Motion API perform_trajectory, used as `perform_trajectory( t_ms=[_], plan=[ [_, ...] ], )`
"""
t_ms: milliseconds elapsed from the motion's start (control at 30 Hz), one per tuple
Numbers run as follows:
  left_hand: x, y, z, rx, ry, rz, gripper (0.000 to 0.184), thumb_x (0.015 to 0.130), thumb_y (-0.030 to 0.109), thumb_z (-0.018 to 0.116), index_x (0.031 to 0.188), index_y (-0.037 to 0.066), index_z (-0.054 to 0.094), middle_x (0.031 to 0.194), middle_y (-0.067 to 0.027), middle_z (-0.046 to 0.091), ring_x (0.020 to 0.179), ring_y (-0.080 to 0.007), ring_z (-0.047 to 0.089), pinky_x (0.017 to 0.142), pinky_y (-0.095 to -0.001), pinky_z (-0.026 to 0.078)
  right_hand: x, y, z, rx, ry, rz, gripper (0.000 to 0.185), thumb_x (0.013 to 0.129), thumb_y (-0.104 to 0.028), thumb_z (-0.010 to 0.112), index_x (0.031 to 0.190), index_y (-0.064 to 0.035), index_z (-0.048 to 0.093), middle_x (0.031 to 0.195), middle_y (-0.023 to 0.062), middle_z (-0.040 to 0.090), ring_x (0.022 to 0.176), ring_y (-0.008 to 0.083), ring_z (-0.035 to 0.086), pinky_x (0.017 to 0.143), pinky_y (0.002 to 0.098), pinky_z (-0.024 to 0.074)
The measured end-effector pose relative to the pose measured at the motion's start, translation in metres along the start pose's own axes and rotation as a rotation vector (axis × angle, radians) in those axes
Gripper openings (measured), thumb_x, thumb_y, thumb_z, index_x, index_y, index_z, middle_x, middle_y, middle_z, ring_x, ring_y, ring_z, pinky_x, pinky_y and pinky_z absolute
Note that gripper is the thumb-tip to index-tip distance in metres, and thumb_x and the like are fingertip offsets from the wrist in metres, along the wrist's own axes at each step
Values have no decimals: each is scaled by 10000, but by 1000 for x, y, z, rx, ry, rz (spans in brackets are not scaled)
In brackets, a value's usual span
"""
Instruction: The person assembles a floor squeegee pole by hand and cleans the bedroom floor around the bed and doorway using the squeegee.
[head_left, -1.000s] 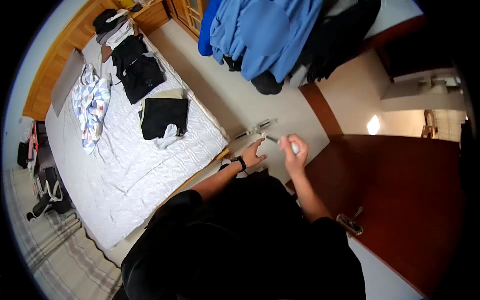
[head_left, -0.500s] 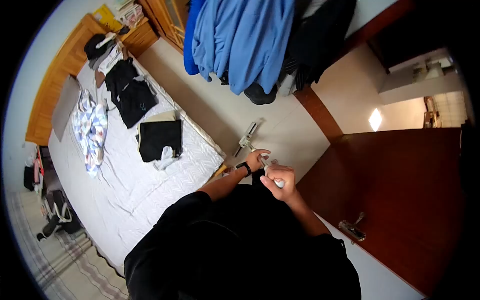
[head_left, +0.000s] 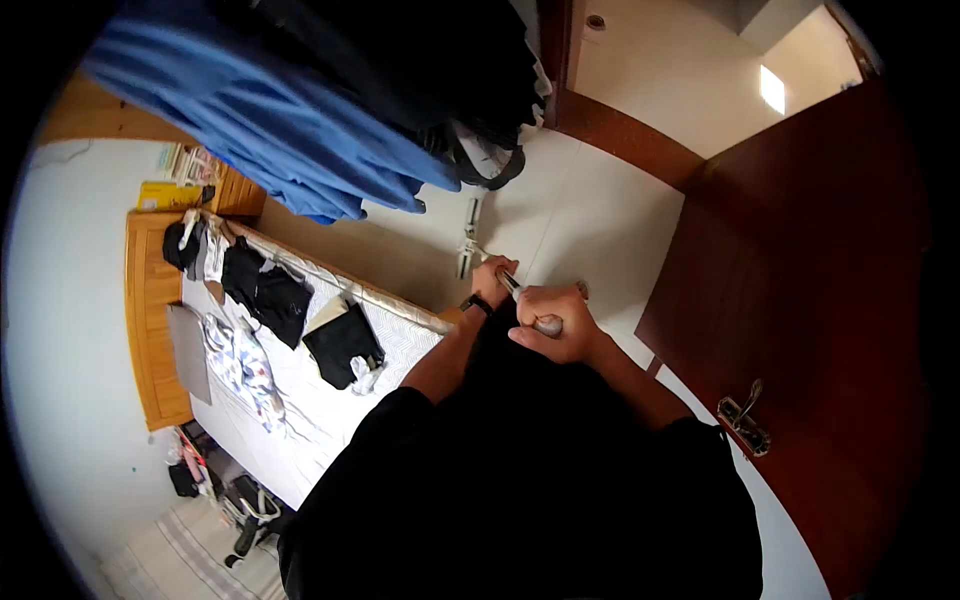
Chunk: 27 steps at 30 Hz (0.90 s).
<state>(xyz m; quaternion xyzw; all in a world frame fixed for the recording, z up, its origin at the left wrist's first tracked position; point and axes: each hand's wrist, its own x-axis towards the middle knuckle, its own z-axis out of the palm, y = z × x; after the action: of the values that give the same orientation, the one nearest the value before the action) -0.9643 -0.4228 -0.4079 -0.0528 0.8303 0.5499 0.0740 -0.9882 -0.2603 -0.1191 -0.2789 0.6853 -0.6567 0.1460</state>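
My left hand (head_left: pixel 492 282) is wrapped round the pole of a flat-headed mop (head_left: pixel 511 283), low on the part that shows. Closer to my body, my right hand (head_left: pixel 557 322) grips the pole's upper end, and its rounded grey tip sticks out past the fist. The narrow mop head (head_left: pixel 467 240) lies on the pale floor beyond my left hand, between the bed and the hanging clothes. A dark band circles my left wrist.
Blue and black clothes (head_left: pixel 290 110) hang overhead in front of me. The bed (head_left: pixel 300 440) on the left bears folded black garments (head_left: pixel 345 345) and a patterned cloth (head_left: pixel 245 365). A dark red door (head_left: pixel 800 270) with a metal handle (head_left: pixel 745 418) stands on the right, by a doorway.
My view has turned, so the hanging clothes sit further left and the doorway higher. Both hands keep their hold on the mop, whose head appears slightly further left.
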Motion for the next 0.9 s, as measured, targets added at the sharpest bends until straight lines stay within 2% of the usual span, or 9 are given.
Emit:
perform_trajectory(
  t_ms=[67,133,233,467,533,567,600,667,900],
  plan=[
    [18,21,-19,32,12,67,225,857,237,708,776,40,636,789,-158,654,728,-354,649,641,-402,516,9,10,-6,26,37,36,313,791,-46,700,610,-36,444,615,72,503,547,206,473,564,318,381],
    [42,9,-23,-17,-8,-107,209,856,216,706,764,45,630,780,-146,653,740,-349,648,653,-402,514,21,25,-13,24,49,28,327,803,-53,698,607,-26,438,614,79,512,556,206,491,569,320,388],
    [86,-7,-35,148,57,153,184,850,199,713,767,60,626,752,-132,635,715,-342,631,645,-402,501,44,56,-20,21,65,77,314,819,-62,689,610,-16,459,612,87,526,555,212,498,575,323,399],
    [180,-104,-60,179,-244,49,259,876,245,672,753,37,582,759,-146,609,734,-352,588,673,-413,478,120,115,-18,-136,55,146,306,851,-135,700,652,2,513,605,87,507,530,194,453,532,333,379],
    [193,-98,-58,349,-217,150,272,866,198,701,702,34,559,641,-46,546,605,-145,520,601,-296,442,134,125,-15,-184,94,226,303,856,-135,698,653,1,518,600,81,481,531,164,421,528,329,369],
    [197,-95,-56,-81,-355,-267,275,867,236,694,721,36,575,639,-55,549,609,-163,541,601,-318,452,134,131,-15,-150,98,262,293,859,-123,684,655,12,522,586,77,468,530,137,403,525,322,364],
    [196,-92,-51,-91,-361,-277,275,867,236,694,721,36,575,639,-55,549,609,-163,541,601,-318,452,134,133,-20,-151,94,277,293,859,-123,684,655,12,522,586,77,468,530,137,403,525,322,364],
    [202,-83,-47,264,-323,112,229,877,225,656,764,38,588,834,-154,632,805,-362,602,715,-426,476,136,138,-31,-195,164,323,284,863,-109,662,654,23,523,566,70,457,515,137,391,520,315,359],
    [217,-87,-29,114,-431,-52,287,876,286,627,745,32,600,784,-170,640,784,-368,624,713,-447,492,145,121,-48,-230,262,391,269,858,-112,649,649,18,539,548,72,439,496,129,387,498,304,342]
  ],
)
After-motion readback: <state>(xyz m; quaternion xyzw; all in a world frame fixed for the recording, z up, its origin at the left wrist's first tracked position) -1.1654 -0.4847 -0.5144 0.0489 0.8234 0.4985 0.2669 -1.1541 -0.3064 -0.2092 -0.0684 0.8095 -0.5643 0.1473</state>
